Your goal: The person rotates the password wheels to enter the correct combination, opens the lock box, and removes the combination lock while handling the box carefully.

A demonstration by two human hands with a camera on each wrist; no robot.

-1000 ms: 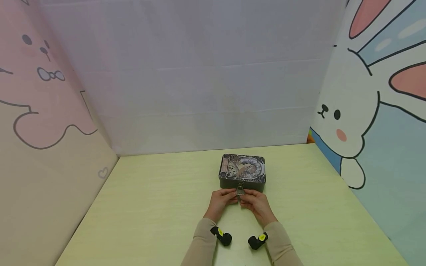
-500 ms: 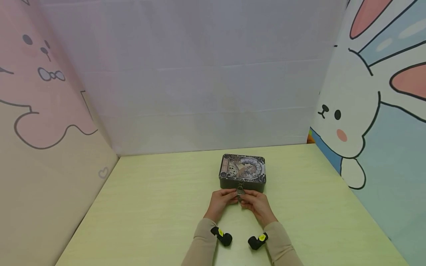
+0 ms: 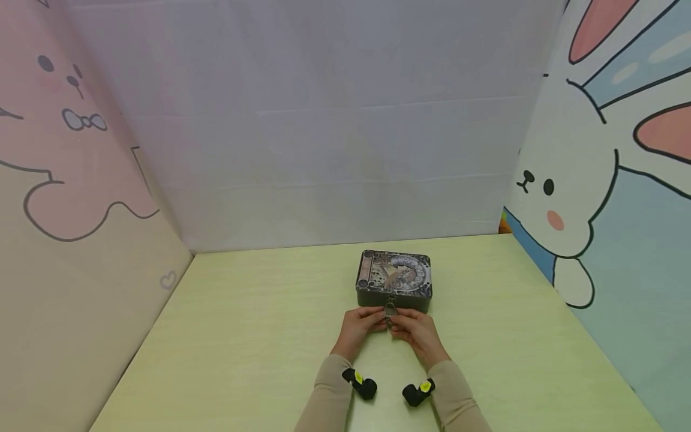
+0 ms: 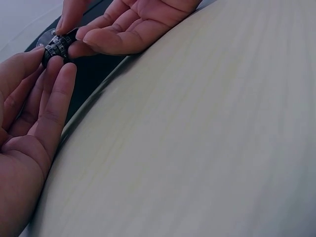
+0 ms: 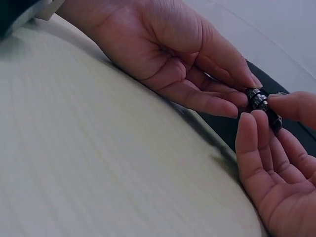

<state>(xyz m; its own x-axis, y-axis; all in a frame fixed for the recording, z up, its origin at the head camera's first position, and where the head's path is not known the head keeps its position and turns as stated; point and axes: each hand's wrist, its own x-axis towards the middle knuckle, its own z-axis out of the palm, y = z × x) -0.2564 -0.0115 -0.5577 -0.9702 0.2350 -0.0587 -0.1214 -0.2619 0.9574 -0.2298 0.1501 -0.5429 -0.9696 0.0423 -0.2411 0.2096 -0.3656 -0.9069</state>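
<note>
A dark tin box with a printed picture on its lid sits closed on the table. At the middle of its front hangs a small combination padlock, with rows of number dials facing the wrist cameras. My left hand pinches the padlock from the left between thumb and fingers. From the right, my right hand pinches it too, fingertips at the dials, as the right wrist view of the padlock shows. The digits are too small to read. Fingers partly hide the lock body.
The pale yellow-green table spreads around the box. A white cloth wall stands behind it, with cartoon-printed panels at left and right. Black cameras are strapped on both beige sleeves.
The padlock has tilted slightly between the fingers since one second ago. Both hands and the tin box have stayed in nearly the same place.
</note>
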